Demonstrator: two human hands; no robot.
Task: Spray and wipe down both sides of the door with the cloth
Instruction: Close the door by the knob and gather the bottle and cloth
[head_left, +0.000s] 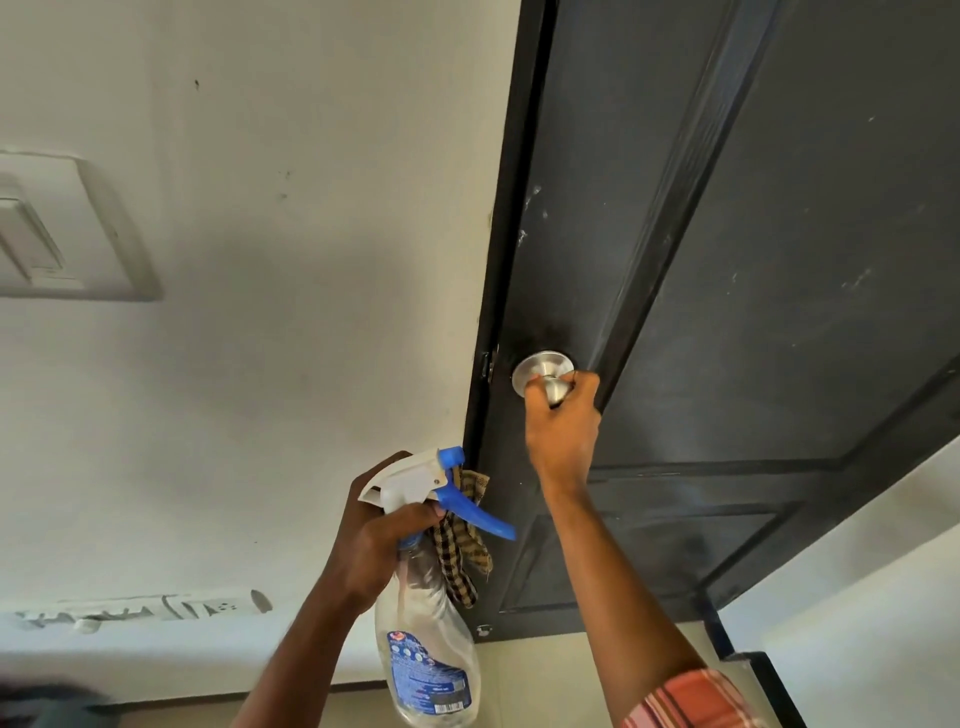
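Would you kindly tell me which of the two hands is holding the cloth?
The left hand: it grips the checked cloth together with the spray bottle, whereas the right hand grips only the silver door knob.

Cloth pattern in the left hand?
The cloth is checked, dark brown on tan, bunched against the spray bottle in the left hand; head view.

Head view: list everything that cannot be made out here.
Far side of the door: head view, hidden by the door itself.
End of the knob: head view, covered by the right hand gripping it.
Most of the cloth: head view, behind the spray bottle and left hand.
Print on the label: head view, too small.
Part of the switch plate: head view, cut by the left edge.
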